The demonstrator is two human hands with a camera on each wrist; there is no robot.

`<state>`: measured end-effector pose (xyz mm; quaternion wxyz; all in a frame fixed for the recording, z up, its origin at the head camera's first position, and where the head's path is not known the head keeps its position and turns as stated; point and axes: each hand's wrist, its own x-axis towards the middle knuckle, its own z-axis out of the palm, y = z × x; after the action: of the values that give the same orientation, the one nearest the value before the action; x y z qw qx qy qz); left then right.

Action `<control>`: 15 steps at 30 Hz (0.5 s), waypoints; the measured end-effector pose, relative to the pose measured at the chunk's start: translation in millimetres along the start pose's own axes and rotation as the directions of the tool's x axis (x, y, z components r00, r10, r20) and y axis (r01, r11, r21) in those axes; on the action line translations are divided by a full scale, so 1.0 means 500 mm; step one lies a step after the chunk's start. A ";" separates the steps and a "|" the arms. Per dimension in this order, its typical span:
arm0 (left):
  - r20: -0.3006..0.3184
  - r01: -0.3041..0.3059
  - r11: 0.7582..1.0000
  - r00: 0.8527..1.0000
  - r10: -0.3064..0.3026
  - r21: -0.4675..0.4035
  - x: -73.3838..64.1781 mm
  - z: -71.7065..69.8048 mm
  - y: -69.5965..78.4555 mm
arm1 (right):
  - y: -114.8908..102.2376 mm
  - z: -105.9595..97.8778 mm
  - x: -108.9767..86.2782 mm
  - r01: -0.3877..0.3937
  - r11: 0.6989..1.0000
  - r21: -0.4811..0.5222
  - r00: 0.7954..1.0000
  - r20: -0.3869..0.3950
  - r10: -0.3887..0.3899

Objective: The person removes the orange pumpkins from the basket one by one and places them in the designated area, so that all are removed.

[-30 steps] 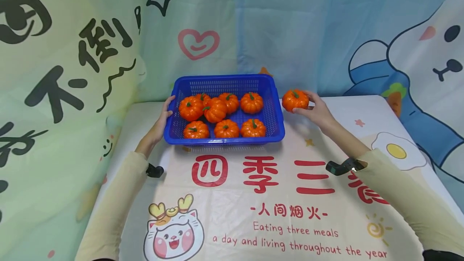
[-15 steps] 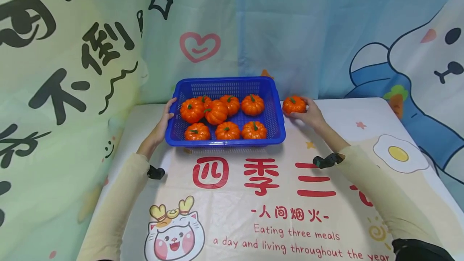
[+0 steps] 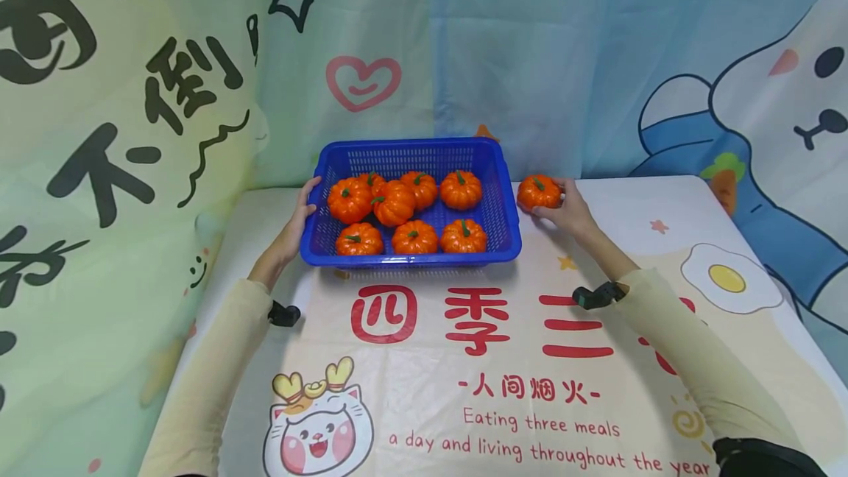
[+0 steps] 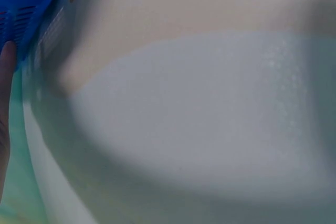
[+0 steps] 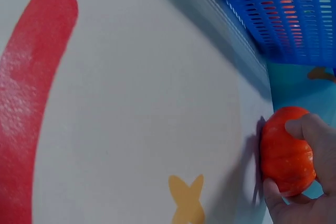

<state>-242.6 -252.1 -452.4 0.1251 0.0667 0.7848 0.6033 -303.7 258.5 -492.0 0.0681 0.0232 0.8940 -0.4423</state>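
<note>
A blue plastic basket [image 3: 411, 260] sits toward the back of the table with several small orange pumpkins [image 3: 394, 203] in it, each with a green stem. My left hand [image 3: 289, 230] holds the basket's left side, fingers up at the rim; in the left wrist view one digit lies along the slotted wall. Just right of the basket, my right hand [image 3: 571, 208] grips another orange pumpkin [image 3: 538, 191] from its right side. The right wrist view shows this pumpkin [image 5: 286, 148] between thumb and fingers, close over the tabletop near the back edge.
The table wears a printed cloth [image 3: 503, 322] with red characters and cartoon figures. A patterned curtain [image 3: 517, 57] hangs right behind the basket, and another printed sheet [image 3: 119, 256] hangs along the left. Small wrist cameras sit on both forearms.
My right hand has brought the pumpkin slightly lower, its wrist and forearm swinging left. Over the last half second it stays nearly still. My left hand and the basket keep their place.
</note>
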 end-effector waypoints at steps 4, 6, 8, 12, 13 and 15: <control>-0.003 0.000 1.000 1.000 0.000 0.001 -0.001 0.002 0.001 | 0.000 0.000 0.001 0.013 1.000 -0.009 1.000 -0.001 -0.013; -0.005 0.001 1.000 1.000 -0.001 0.003 -0.001 0.002 0.002 | 0.001 0.000 0.001 0.017 1.000 -0.011 1.000 -0.001 -0.017; -0.006 0.001 1.000 1.000 -0.001 0.005 -0.001 0.002 0.002 | 0.001 0.000 0.001 0.022 1.000 -0.006 1.000 0.000 -0.022; -0.005 0.000 1.000 1.000 0.000 0.006 -0.001 0.003 0.003 | 0.002 -0.001 0.003 0.023 1.000 0.010 1.000 0.006 -0.023; -0.004 0.000 1.000 1.000 0.000 0.005 -0.001 0.003 0.003 | 0.001 -0.001 0.003 0.019 1.000 0.015 1.000 0.009 -0.019; -0.004 0.002 1.000 1.000 -0.002 0.004 0.000 0.002 0.003 | 0.002 -0.003 0.005 0.015 1.000 0.015 1.000 0.014 -0.016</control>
<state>-242.2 -250.7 -451.4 0.1238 0.0651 0.7862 0.6019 -306.1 260.1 -492.1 0.0709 0.0136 0.8902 -0.4498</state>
